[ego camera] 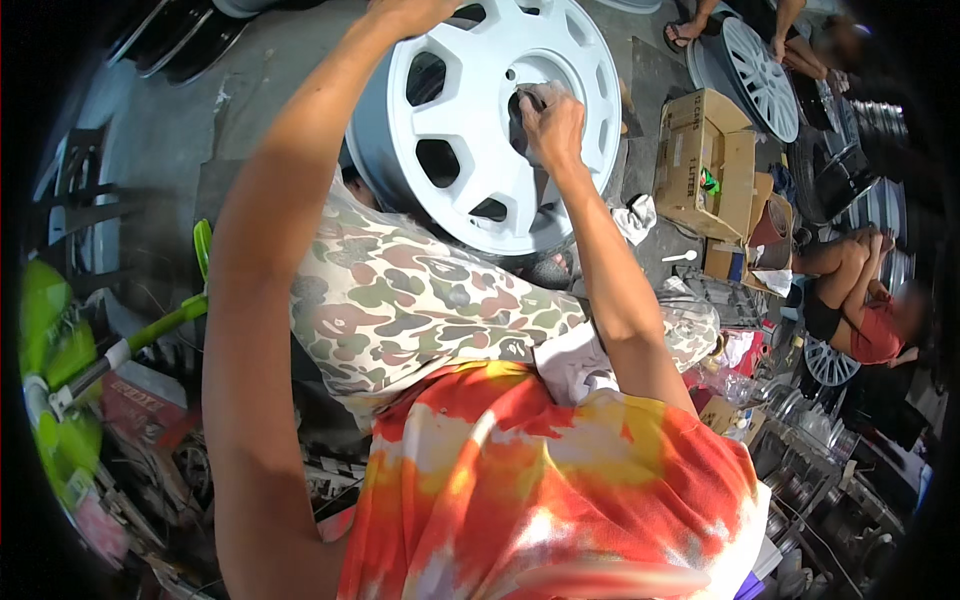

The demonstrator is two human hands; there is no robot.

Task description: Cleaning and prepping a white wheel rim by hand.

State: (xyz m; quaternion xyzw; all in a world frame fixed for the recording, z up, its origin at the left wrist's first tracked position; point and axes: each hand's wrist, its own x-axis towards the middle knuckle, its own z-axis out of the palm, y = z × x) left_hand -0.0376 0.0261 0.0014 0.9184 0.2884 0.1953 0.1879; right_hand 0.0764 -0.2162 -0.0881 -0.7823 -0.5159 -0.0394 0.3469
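Note:
A white-coated alloy wheel (480, 112) with several spoke openings stands tilted in front of my knees. My left hand (416, 13) is at its upper left edge, holding the rim, and the top of the picture cuts part of it off. Over the hub recess is my right hand (556, 120), its fingers bent and dusted grey. They pinch a thin dark piece (517, 124), perhaps an abrasive sheet, largely hidden by the hand and hard to tell from the dark bore behind it. A bolt hole (510, 74) shows just above.
An open cardboard box (682, 161), a white cloth (637, 217) and a white plastic spoon (679, 256) lie to the right. One person handles another wheel (759, 79); a second person (862, 307) sits farther right. A green fan (56, 375) stands left.

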